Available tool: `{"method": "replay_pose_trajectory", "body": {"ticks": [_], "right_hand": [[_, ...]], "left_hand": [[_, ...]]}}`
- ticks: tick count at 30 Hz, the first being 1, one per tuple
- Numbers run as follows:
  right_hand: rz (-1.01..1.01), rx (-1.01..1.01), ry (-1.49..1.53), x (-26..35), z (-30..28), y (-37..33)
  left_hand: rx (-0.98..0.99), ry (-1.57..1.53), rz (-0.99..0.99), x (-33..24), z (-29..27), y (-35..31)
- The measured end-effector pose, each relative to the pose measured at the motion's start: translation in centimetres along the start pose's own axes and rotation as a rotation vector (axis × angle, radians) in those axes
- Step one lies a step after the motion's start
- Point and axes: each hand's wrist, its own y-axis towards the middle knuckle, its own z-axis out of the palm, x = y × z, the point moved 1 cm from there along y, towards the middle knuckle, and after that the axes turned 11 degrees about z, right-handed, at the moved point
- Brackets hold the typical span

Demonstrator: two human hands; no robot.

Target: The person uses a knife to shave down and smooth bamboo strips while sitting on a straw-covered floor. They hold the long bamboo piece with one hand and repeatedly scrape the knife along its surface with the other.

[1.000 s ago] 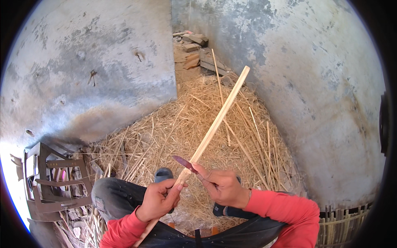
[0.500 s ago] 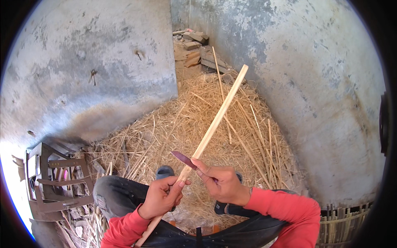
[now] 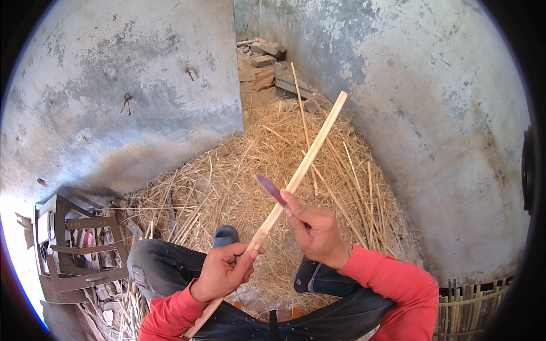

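A long pale bamboo strip [image 3: 307, 157] slants from my lap up to the far right. My left hand [image 3: 223, 271] is closed round its lower part, just below a darker joint in the strip. My right hand [image 3: 318, 232] grips a knife, whose dark purplish blade [image 3: 269, 189] lies across the strip higher up, pointing to the upper left. The knife's handle is hidden inside that hand. Blade and strip appear to touch near my right thumb.
A heap of straw-coloured shavings [image 3: 267, 153] covers the floor ahead, with thin strips lying in it. A brown wooden frame [image 3: 85, 250] stands at left. Grey walls [image 3: 432, 125] rise on both sides. Bricks [image 3: 264, 61] lie at the back; a slatted basket [image 3: 472, 310] stands lower right.
My right hand and the knife have moved up along the strip, away from my left hand. The strip's far end has shifted slightly right; my left hand stays in place.
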Motion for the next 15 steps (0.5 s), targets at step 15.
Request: {"method": "replay_pose_trajectory", "body": {"ticks": [15], "right_hand": [[0.368, 0.231, 0.248, 1.0, 2.1, -2.7]], "left_hand": [[-0.014, -0.005, -0.045, -0.1, 0.1, 0.7]]}}
